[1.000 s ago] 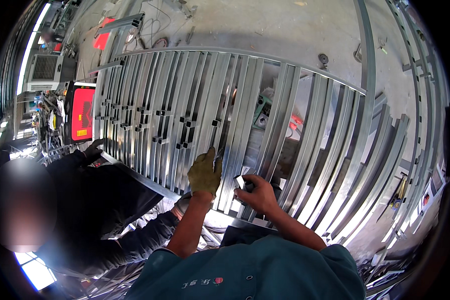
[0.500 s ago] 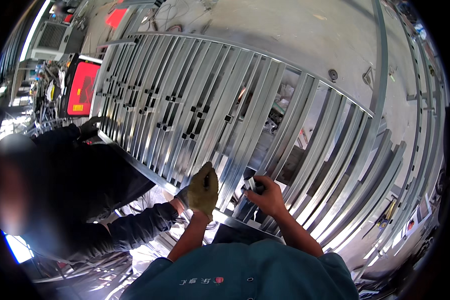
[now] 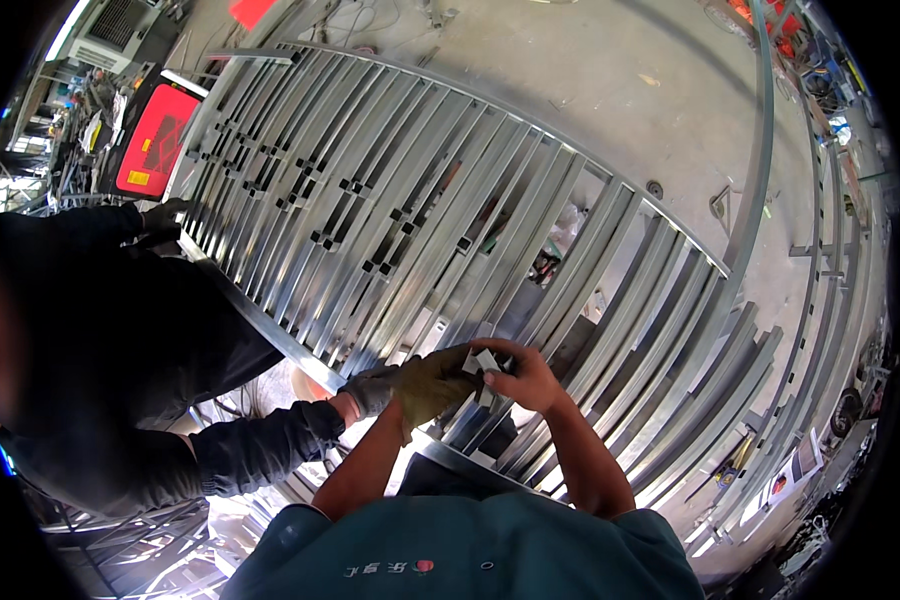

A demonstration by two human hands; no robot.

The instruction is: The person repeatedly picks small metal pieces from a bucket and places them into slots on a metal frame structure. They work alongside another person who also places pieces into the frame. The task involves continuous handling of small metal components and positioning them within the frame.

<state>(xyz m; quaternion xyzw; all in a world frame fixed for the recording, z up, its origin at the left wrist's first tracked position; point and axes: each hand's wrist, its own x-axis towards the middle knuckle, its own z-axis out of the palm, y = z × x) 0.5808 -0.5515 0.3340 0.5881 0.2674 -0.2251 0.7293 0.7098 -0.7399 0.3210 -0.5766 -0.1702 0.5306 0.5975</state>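
Note:
In the head view, my bare right hand [image 3: 532, 380] is closed around a short metal tube piece [image 3: 487, 362] with pale, angular faces. My left hand [image 3: 428, 388], in a worn yellow-brown glove, meets it from the left with its fingers curled at the same piece; its fingertips are partly hidden. Both hands are over the near rail of a large metal frame [image 3: 530, 235] made of many parallel bars. Small black-ended blocks [image 3: 354, 187] sit between several of the bars. A co-worker's grey-gloved hand [image 3: 370, 390] rests on the near rail, against my left glove.
The co-worker, in dark clothes [image 3: 140, 320], leans in from the left, with another gloved hand [image 3: 163, 213] at the frame's left end. A red-topped case [image 3: 158, 138] stands beyond it. Long metal bars [image 3: 835, 260] lie at the right, near a yellow-handled tool [image 3: 735, 462].
My left hand has moved right to meet my right hand at the metal piece. The co-worker's near hand has shifted along the rail beside my glove. The whole view has tilted slightly.

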